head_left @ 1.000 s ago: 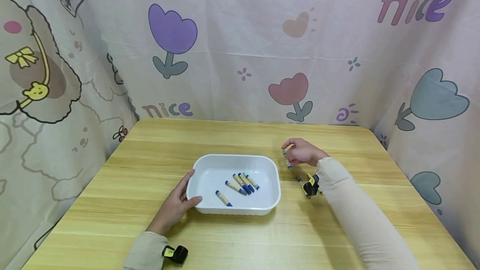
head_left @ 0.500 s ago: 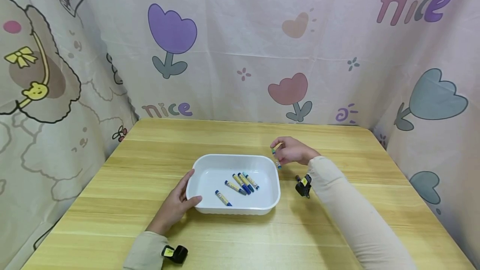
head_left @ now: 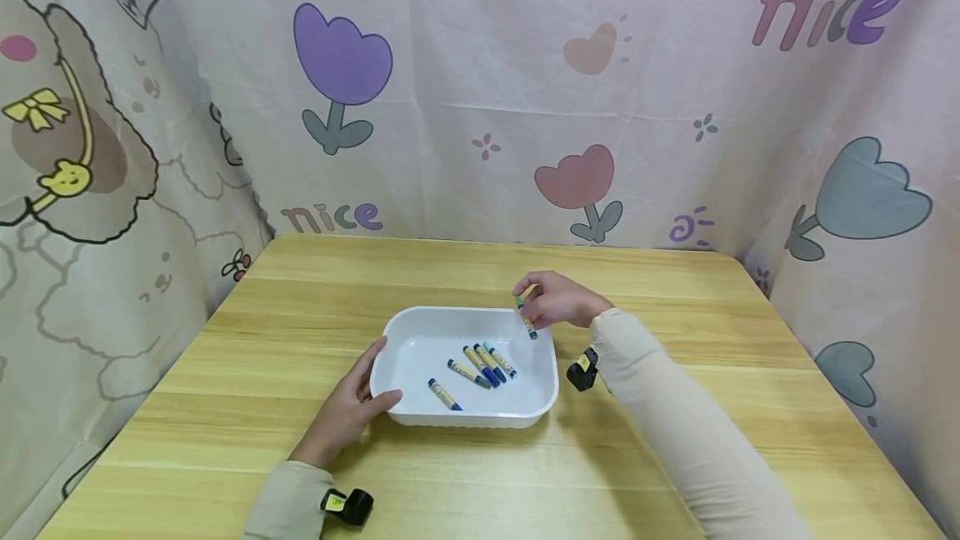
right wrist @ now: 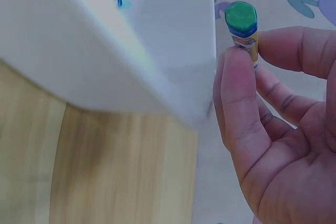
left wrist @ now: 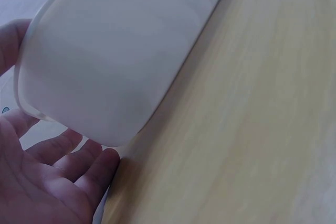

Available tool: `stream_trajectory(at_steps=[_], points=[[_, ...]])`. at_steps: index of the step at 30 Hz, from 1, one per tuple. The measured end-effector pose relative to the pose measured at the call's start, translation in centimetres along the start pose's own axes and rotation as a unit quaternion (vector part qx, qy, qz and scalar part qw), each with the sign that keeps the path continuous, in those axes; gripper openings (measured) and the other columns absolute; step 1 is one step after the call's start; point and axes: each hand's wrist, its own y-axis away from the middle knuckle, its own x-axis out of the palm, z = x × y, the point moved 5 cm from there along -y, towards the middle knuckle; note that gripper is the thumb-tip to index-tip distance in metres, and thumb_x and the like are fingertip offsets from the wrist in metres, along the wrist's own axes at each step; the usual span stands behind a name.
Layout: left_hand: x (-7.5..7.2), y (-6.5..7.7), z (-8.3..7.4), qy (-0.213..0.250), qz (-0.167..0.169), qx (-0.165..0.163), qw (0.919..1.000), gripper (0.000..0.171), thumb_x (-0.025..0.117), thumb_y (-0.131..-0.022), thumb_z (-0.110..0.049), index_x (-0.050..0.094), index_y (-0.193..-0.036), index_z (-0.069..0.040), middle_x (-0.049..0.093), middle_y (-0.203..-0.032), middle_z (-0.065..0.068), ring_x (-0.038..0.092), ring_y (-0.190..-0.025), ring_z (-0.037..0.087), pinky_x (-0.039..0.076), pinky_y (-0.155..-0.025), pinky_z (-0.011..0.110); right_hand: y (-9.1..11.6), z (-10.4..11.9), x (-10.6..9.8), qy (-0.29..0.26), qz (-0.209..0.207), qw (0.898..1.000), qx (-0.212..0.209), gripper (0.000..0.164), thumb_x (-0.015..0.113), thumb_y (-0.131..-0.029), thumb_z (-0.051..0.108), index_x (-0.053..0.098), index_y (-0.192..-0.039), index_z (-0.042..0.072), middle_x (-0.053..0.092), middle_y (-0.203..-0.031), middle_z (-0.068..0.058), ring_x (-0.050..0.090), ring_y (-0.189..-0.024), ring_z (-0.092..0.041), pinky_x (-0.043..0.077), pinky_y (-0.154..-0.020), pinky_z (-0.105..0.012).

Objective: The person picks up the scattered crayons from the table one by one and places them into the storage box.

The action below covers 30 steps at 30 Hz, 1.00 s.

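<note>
In the head view, my right hand (head_left: 562, 300) pinches a crayon (head_left: 529, 325) over the back right rim of a white plastic tray (head_left: 420, 419). The crayon's green end (right wrist: 241, 15) points at the camera in the right wrist view, between thumb and fingers. My left hand (head_left: 345, 411) holds the tray at its left end, thumb over the front rim. From the left wrist camera, the other fingers (left wrist: 97, 169) lie along the outer wall. Several blue-ended and grey-ended crayons (head_left: 467, 372) lie in the tray, most grouped right of centre, with one crayon (head_left: 444, 395) apart near the front.
The wooden table (head_left: 225, 407) runs back to a printed curtain (head_left: 465, 90). A black wrist camera (head_left: 582, 369) hangs under the right wrist beside the tray. Another camera (head_left: 352, 507) sits on the left sleeve.
My right hand has carried the crayon left, from the table right of the tray to over its rim. Crayons on the table at right are now hidden behind the right arm. Left hand stays put.
</note>
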Motion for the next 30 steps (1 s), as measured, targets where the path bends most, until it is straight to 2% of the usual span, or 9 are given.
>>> stream_trajectory(at_steps=[5,13,17,24,30], points=[[-0.1,0.0,0.0,-0.007,-0.004,-0.004,1.0000,0.080,0.067,-0.092,-0.010,0.019,-0.156,-0.011,0.017,-0.158,0.022,0.029,-0.139,0.039,0.035,-0.096,0.015,-0.6,0.6,1.1,0.003,0.012,1.000,0.001,0.035,0.062,-0.088,-0.003,0.053,-0.121,-0.002,0.058,-0.099,-0.016,0.061,-0.079,-0.023,0.057,-0.071,-0.034],[-0.2,0.0,0.0,-0.012,-0.004,-0.003,0.9999,0.080,0.067,-0.092,-0.010,0.019,-0.156,-0.010,0.017,-0.158,0.022,0.029,-0.139,0.039,0.032,-0.105,0.036,-1.4,1.0,3.0,0.010,0.035,0.999,0.003,0.036,0.060,-0.090,-0.003,0.052,-0.126,-0.004,0.058,-0.099,-0.016,0.061,-0.077,-0.024,0.057,-0.072,-0.035],[-0.3,0.0,0.0,-0.012,-0.004,-0.003,0.9999,0.080,0.067,-0.091,-0.010,0.019,-0.156,-0.010,0.018,-0.157,0.022,0.030,-0.138,0.039,0.034,-0.104,0.034,-1.6,1.2,3.9,0.009,0.050,0.999,0.004,0.033,0.058,-0.091,-0.005,0.054,-0.124,-0.004,0.058,-0.097,-0.016,0.061,-0.077,-0.023,0.057,-0.072,-0.034],[-0.1,0.0,0.1,-0.003,-0.001,-0.002,1.0000,0.080,0.068,-0.091,-0.010,0.020,-0.156,-0.011,0.020,-0.157,0.022,0.034,-0.136,0.040,0.038,-0.095,0.016,-1.6,1.8,4.8,0.010,0.058,0.998,0.013,0.035,0.059,-0.091,-0.005,0.054,-0.125,-0.004,0.057,-0.097,-0.016,0.060,-0.076,-0.023,0.057,-0.071,-0.033],[-0.1,0.0,0.2,-0.004,-0.001,0.000,1.0000,0.080,0.068,-0.091,-0.011,0.020,-0.156,-0.012,0.020,-0.157,0.022,0.035,-0.136,0.039,0.039,-0.095,0.018,-1.6,1.6,4.6,0.016,0.055,0.998,0.019,0.033,0.059,-0.092,-0.002,0.055,-0.124,-0.002,0.057,-0.099,-0.016,0.060,-0.078,-0.024,0.057,-0.071,-0.033]])
